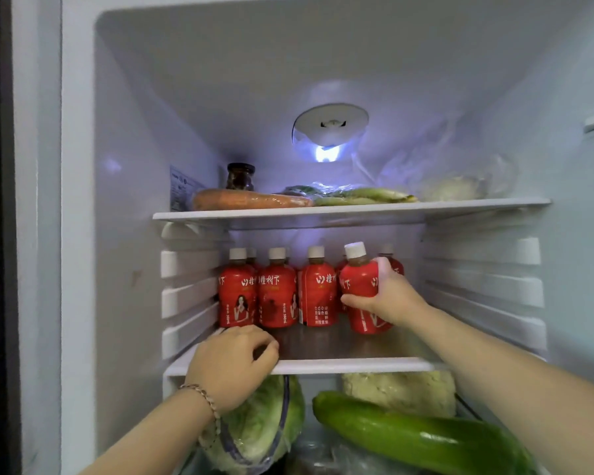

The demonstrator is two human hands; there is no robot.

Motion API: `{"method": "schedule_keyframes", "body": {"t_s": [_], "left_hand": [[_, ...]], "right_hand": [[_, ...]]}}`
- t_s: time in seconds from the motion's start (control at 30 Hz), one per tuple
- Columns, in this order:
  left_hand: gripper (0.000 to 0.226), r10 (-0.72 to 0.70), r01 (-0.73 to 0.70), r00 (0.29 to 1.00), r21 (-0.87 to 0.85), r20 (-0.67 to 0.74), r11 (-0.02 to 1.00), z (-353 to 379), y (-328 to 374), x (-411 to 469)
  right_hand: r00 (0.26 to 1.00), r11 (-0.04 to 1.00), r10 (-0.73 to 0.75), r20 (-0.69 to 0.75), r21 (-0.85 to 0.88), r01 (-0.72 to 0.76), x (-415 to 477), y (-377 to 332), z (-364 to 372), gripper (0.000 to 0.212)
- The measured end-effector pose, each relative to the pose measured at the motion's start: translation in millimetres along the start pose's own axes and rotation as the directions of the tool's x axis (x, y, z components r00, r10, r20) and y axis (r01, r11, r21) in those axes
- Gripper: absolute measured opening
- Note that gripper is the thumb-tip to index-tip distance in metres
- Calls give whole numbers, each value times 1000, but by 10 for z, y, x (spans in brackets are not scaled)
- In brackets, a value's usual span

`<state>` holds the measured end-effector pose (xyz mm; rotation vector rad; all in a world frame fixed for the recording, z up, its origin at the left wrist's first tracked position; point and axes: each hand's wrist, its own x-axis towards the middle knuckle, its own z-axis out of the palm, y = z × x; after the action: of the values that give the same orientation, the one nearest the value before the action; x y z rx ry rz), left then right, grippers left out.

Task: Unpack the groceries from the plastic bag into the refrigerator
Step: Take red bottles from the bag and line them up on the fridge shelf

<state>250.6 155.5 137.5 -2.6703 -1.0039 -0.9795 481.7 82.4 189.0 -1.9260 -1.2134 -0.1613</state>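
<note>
I look into an open refrigerator. My right hand grips a red-labelled bottle with a white cap, tilted slightly left, at the right end of the middle shelf. Several matching red bottles stand upright in rows to its left. My left hand, with a bead bracelet on the wrist, rests curled over the front left edge of that shelf and holds nothing. The plastic bag is out of sight.
The top shelf carries a wrapped carrot, a dark jar, leafy greens and a bagged white vegetable. Below the middle shelf lie a cabbage, a long green squash and a cauliflower.
</note>
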Motion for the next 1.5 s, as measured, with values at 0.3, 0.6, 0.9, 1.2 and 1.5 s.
{"method": "schedule_keyframes", "body": {"t_s": [0.3,0.6,0.9,1.2,1.5], "left_hand": [[76,4,-4,1000,21,-18,1000,3,-9,13],[30,32,-32,999,27,15,999,-8,11,16],[31,34,-34,998,14,45,999,-53,6,14],[31,-69,27,958,153,279,988,-562,226,-359],[27,-656,517,710,441,258,733,-1285,470,-2663]], "right_hand": [[976,954,216,19,-219,-207,330,-9,320,98],[952,925,303,45,-255,-283,317,-108,376,101],[963,917,173,209,-391,-80,-128,-132,148,51],[824,742,-339,453,-410,531,-974,-719,-234,21],[284,446,-587,758,9,895,-2666,-1300,509,32]]}}
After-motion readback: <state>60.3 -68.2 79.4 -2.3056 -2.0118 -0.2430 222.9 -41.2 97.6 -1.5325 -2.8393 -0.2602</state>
